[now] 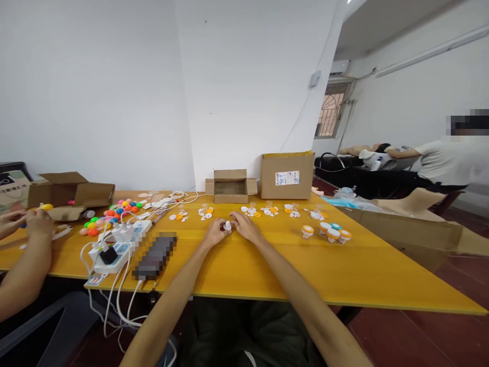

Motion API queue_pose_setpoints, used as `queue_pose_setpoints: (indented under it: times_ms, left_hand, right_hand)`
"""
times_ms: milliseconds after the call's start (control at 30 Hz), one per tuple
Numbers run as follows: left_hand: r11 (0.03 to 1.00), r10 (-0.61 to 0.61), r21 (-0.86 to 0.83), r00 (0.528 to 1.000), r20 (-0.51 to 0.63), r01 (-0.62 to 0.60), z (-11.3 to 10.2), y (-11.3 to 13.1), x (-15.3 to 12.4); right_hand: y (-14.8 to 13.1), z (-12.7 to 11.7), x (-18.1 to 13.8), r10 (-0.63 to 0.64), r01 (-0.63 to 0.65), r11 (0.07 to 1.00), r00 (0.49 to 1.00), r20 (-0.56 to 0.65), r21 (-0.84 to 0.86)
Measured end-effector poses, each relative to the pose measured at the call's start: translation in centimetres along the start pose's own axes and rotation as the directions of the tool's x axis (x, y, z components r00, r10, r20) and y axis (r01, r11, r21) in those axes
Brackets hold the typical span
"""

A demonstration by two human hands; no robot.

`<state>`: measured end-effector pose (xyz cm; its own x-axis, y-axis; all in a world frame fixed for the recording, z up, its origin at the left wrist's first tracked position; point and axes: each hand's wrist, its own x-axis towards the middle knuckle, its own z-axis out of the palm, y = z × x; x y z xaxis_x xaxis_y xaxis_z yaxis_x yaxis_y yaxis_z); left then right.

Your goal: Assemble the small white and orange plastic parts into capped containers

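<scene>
My left hand (216, 233) is closed around a small white plastic part (228, 226), held just above the middle of the table. Close beside it on the right, my right hand (246, 227) has its fingers stretched forward and slightly bent, with nothing visible in them. Small groups of loose white and orange plastic pieces (257, 214) and clear cups lie in a row beyond my hands. To the right stand several small round containers (333, 234) with orange, white and teal lids, and one more orange-rimmed container (307, 232) sits apart from them.
An open small carton (231, 198) and a large closed box (287, 178) stand at the back. Left are a power strip (132, 239) with cables, a blurred phone (156, 256) and colourful balls (114, 214). A co-worker's hands (38, 223) work at far left. Another person sits at far right.
</scene>
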<state>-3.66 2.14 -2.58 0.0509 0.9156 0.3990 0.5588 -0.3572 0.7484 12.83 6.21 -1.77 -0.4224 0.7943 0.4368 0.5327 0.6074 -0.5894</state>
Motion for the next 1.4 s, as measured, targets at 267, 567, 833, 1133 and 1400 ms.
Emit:
queue_pose_setpoints:
  times_ms: [267,567,833,1133,1400]
  left_hand:
    - [0.996,0.015,-0.085,0.998,0.061,-0.010,0.2,-0.2,0.1]
    - [0.999,-0.001,-0.048,0.996,0.088,0.005,0.0,1.0,-0.2]
    - [0.991,-0.004,-0.134,0.992,0.128,0.021,0.0,1.1,-0.3]
    - [0.986,0.002,-0.168,0.990,0.144,0.022,0.2,0.5,-0.2]
    - [0.993,0.013,-0.119,0.993,0.120,0.002,-0.2,1.2,-0.4]
  right_hand:
    - [1.2,0.1,-0.7,0.076,0.017,0.914,0.974,-0.213,0.405]
    - [-0.7,-0.3,-1.4,-0.003,0.093,0.891,0.980,-0.199,0.445]
    - [-1.4,-0.2,-2.1,-0.104,0.156,0.945,0.976,-0.189,0.288]
    - [-1.4,-0.3,-2.7,-0.137,0.164,0.969,0.979,-0.148,0.184]
    - [-1.3,0.0,-2.7,-0.116,0.151,0.959,0.982,-0.152,0.241]
